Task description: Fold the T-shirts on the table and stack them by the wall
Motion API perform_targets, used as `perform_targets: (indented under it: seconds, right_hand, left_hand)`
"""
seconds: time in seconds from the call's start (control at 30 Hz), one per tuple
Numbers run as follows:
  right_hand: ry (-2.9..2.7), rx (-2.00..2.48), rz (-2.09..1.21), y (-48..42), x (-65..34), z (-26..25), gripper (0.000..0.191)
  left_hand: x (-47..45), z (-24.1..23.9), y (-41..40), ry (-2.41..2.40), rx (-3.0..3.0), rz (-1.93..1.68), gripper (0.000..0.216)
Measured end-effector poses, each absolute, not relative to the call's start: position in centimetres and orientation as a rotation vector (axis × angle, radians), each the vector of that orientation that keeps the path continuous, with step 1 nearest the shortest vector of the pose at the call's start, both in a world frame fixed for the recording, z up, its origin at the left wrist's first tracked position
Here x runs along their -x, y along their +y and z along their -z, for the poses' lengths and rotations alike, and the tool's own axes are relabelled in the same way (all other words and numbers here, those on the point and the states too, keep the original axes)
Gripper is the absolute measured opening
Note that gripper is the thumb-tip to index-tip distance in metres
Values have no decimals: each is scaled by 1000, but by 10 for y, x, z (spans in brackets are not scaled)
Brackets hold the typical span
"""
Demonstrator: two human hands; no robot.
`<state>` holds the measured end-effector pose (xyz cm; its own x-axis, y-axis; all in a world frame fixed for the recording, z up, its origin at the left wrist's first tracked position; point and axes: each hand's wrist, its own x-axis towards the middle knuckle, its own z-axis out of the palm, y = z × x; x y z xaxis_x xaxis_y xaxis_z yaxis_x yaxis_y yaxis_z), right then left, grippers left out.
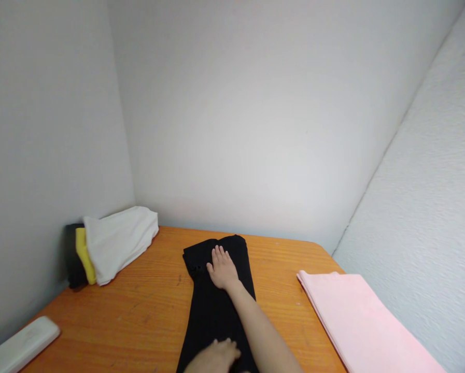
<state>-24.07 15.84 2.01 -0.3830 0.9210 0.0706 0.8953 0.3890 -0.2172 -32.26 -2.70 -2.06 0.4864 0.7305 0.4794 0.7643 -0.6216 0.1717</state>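
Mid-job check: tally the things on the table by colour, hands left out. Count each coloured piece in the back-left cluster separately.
Black: 2 (black cloth, dark piece at back left)
White: 2 (white cloth, bar)
Yellow: 1 (yellow piece)
Pink: 1 (pink cloth)
Total: 6

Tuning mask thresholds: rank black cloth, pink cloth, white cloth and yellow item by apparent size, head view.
1. Black cloth and pink cloth: too close to rank, both cut by frame
2. White cloth
3. Yellow item
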Motion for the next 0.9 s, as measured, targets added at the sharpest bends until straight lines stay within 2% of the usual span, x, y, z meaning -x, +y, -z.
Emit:
perform_targets:
  seconds: [0.1, 0.2, 0.4, 0.67, 0.83, 0.9]
  right_hand:
    - [-2451, 1615, -205, 156, 240, -22, 67]
    - [-2441, 1604, -194, 154, 240, -23, 67]
    - [-2473, 1577, -243, 154, 236, -27, 71]
    - [-2490, 1529, -293, 153, 234, -30, 87]
    - [-2484, 1531, -309, 154, 234, -30, 92]
    - [-2492, 1540, -319, 154, 234, -31, 94]
  left_hand:
    - [376, -54, 13, -2073, 2510, 851, 41]
    - [427, -88, 71, -2366, 2277, 767, 29]
    - [472, -61, 157, -2582, 2084, 642, 25]
    - [450, -46, 186, -2568, 2082, 473, 41]
    - [443, -46, 193, -2535, 2141, 417, 25]
    - [441, -50, 196, -2527, 2172, 420, 25]
